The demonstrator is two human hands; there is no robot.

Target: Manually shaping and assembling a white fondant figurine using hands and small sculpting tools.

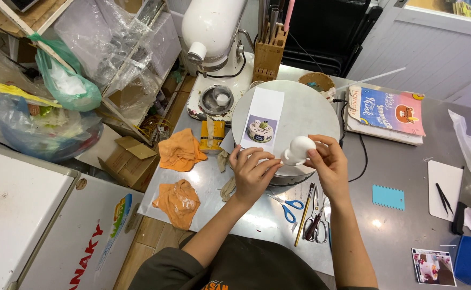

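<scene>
From up here I see both hands working a white dough lump [297,149] over the front edge of the grey turntable [305,110] — my left hand [252,171] has its fingers curled against the lump's lower end, my right hand [326,161] pinches its rounded top. Blue-handled scissors [287,207] lie on the steel surface [396,225] just below; a printed cake photo [262,121] rests on the turntable.

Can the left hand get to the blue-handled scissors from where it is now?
Probably yes. The blue-handled scissors lie uncovered on the table just below the left hand, nothing between them. But that hand's fingers are on the white figure, so it would have to let go first.
</scene>
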